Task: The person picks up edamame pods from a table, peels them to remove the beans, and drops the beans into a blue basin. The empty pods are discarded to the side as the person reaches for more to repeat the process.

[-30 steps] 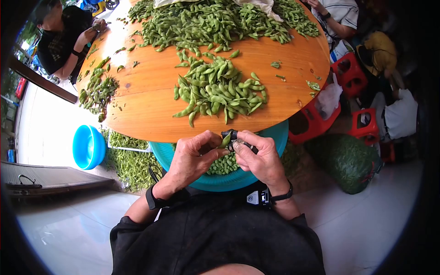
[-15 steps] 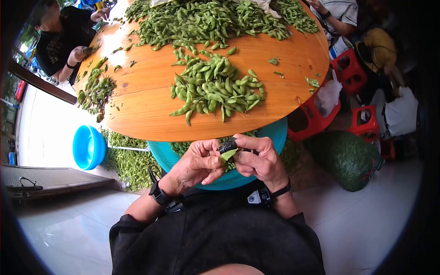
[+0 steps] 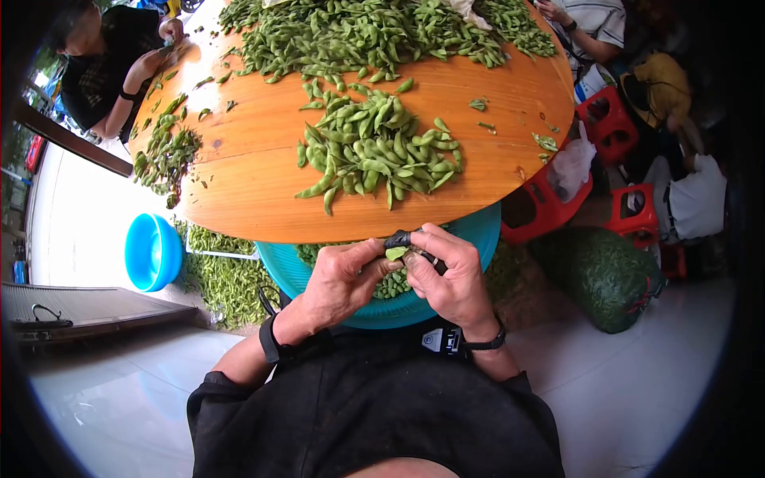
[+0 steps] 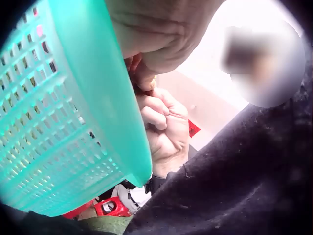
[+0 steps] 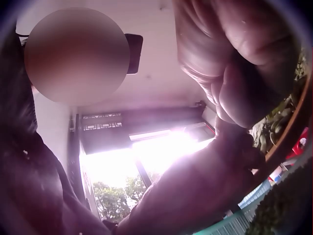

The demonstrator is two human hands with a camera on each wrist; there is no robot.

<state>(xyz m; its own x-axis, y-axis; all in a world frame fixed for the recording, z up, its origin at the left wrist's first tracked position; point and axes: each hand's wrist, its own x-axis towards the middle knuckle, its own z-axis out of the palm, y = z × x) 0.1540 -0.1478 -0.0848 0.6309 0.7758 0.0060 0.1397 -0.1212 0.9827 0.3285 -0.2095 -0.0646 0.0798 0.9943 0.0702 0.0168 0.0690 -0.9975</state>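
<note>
Over the teal plastic basket (image 3: 276,275), both hands meet fingertip to fingertip at a green soybean pod (image 3: 395,252). The left hand (image 3: 344,280) pinches the pod's near end between thumb and index finger. From the other side the right hand (image 3: 452,277) grips it, thumb against an index finger covered by a black wrapping (image 3: 397,239). Shelled green beans (image 3: 390,284) lie in the basket beneath. In the left wrist view the basket's side (image 4: 93,73) hides much of the contact; in the right wrist view the pod is out of sight.
A small pod pile (image 3: 374,151) lies on the round wooden table (image 3: 255,191), with a larger heap (image 3: 343,40) behind. Pods cover the floor at left beside a blue basin (image 3: 153,252). Red stools (image 3: 550,207) and a full green sack (image 3: 602,279) stand at right; other people sit around.
The hands have shifted slightly up towards the table edge, and the pod shows less between the fingers. The left hand has turned its back more upward. The person at far left has brought their hands together.
</note>
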